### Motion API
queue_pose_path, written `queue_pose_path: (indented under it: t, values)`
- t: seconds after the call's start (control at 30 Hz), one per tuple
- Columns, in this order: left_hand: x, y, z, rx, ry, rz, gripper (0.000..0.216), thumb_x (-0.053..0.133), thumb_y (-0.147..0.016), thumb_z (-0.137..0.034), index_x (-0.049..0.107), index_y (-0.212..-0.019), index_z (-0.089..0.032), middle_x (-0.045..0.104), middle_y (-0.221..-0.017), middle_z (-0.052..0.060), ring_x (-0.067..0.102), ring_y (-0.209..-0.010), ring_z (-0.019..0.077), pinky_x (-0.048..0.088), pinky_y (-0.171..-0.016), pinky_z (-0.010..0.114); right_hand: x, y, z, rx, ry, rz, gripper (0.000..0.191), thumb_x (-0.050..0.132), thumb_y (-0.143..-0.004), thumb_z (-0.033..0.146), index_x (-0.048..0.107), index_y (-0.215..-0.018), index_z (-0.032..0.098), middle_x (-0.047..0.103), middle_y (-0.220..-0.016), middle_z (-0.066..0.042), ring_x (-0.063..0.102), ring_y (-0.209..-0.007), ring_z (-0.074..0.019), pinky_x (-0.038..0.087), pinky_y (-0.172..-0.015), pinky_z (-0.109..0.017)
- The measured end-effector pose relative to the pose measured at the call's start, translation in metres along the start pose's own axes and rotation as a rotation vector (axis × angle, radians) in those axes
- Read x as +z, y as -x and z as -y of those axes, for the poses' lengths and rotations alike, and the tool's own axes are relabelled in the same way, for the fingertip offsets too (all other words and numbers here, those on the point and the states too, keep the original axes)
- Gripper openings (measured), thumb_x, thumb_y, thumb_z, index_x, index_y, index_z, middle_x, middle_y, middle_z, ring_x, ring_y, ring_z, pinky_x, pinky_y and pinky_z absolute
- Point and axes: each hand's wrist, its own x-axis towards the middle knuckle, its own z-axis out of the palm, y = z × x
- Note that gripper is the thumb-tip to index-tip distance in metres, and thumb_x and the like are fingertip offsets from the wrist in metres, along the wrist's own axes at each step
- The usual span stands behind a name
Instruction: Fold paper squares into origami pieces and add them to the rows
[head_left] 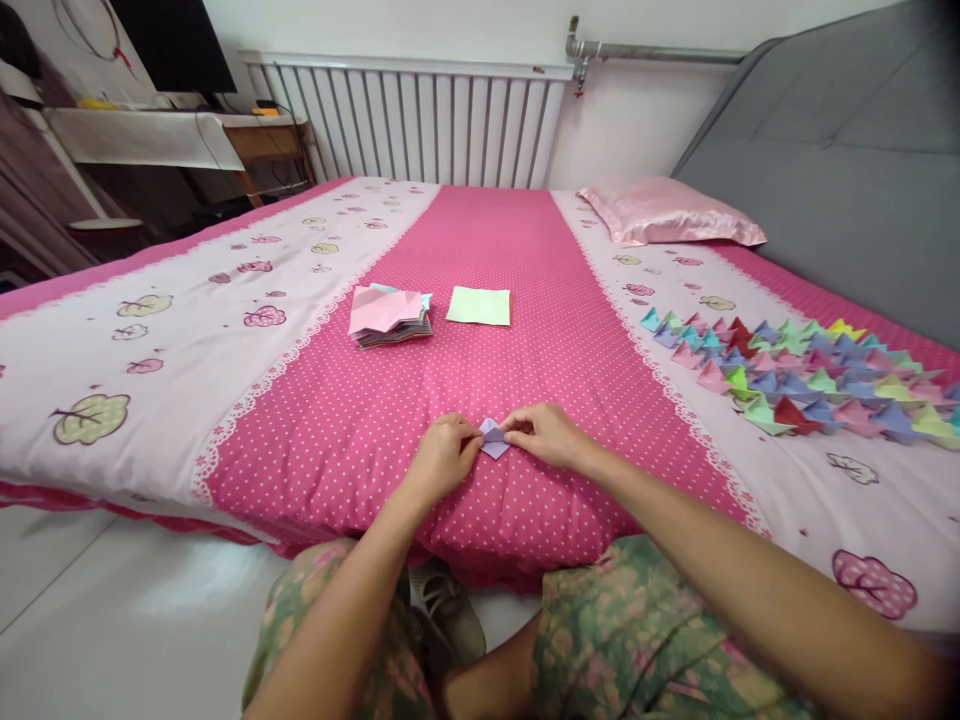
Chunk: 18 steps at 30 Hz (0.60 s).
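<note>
A small lavender piece of folded paper (pixel 493 440) lies at the front middle of the bed, with a point at its top and another at its bottom. My left hand (pixel 448 450) pinches its left corner between thumb and fingers. On the opposite corner, my right hand (pixel 549 434) does the same. Farther back rest a pale green sheet of paper (pixel 478 306) and, left of it, a stack of coloured paper (pixel 390 318) topped by a creased pink sheet.
Rows of folded paper boats (pixel 817 375) in many colours stand on the bed's right side. A pink pillow (pixel 675 210) lies behind them by the grey headboard (pixel 847 150). Beyond the bed are a white radiator (pixel 420 120) and a desk (pixel 165 135) with a monitor (pixel 176 45).
</note>
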Motion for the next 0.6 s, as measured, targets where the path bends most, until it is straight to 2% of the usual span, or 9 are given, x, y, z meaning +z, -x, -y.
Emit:
queue_pose_path:
  t: [0.07, 0.17, 0.33, 0.47, 0.6]
  values:
    - [0.005, -0.002, -0.001, -0.059, -0.012, -0.088, 0.018, 0.05, -0.076, -0.021, 0.063, -0.064, -0.017, 0.057, -0.063, 0.006, 0.05, -0.063, 0.0174, 0.036, -0.063, 0.028, 0.005, -0.001, 0.0, 0.022, 0.031, -0.059, 0.013, 0.057, -0.071, 0.019, 0.068, -0.078, 0.019, 0.07, -0.075, -0.004, 0.062, -0.067, -0.0167, 0.045, -0.063, -0.027]
    - [0.011, -0.006, -0.003, -0.16, -0.018, -0.158, 0.012, 0.053, -0.073, -0.019, 0.062, -0.066, -0.017, 0.059, -0.064, 0.006, 0.051, -0.063, 0.0174, 0.036, -0.063, 0.028, 0.012, -0.002, 0.001, 0.069, 0.061, -0.144, 0.01, 0.057, -0.072, 0.02, 0.065, -0.077, 0.018, 0.068, -0.072, -0.004, 0.061, -0.064, -0.0153, 0.043, -0.059, -0.025]
    - [0.012, -0.008, -0.009, -0.298, -0.196, -0.082, 0.014, 0.05, -0.075, -0.018, 0.062, -0.081, -0.017, 0.063, -0.076, 0.006, 0.055, -0.07, 0.017, 0.039, -0.067, 0.027, 0.02, -0.001, 0.001, 0.08, 0.1, -0.226, 0.012, 0.056, -0.073, 0.018, 0.061, -0.083, 0.018, 0.065, -0.069, -0.001, 0.058, -0.062, -0.0125, 0.04, -0.059, -0.023]
    - [0.012, -0.007, -0.013, -0.316, -0.298, -0.068, 0.017, 0.047, -0.077, -0.019, 0.062, -0.085, -0.018, 0.063, -0.081, 0.006, 0.056, -0.074, 0.0169, 0.04, -0.067, 0.026, 0.023, 0.0, 0.002, 0.026, 0.182, -0.24, 0.011, 0.054, -0.075, 0.02, 0.064, -0.08, 0.02, 0.064, -0.078, -0.003, 0.057, -0.07, -0.0133, 0.04, -0.065, -0.024]
    - [0.012, -0.006, -0.014, -0.316, -0.341, -0.045, 0.021, 0.045, -0.078, -0.022, 0.065, -0.082, -0.019, 0.062, -0.082, 0.007, 0.057, -0.076, 0.0179, 0.041, -0.068, 0.027, 0.024, 0.0, 0.005, 0.045, 0.206, -0.221, 0.016, 0.056, -0.076, 0.029, 0.068, -0.085, 0.022, 0.064, -0.081, -0.003, 0.057, -0.072, -0.0146, 0.04, -0.066, -0.026]
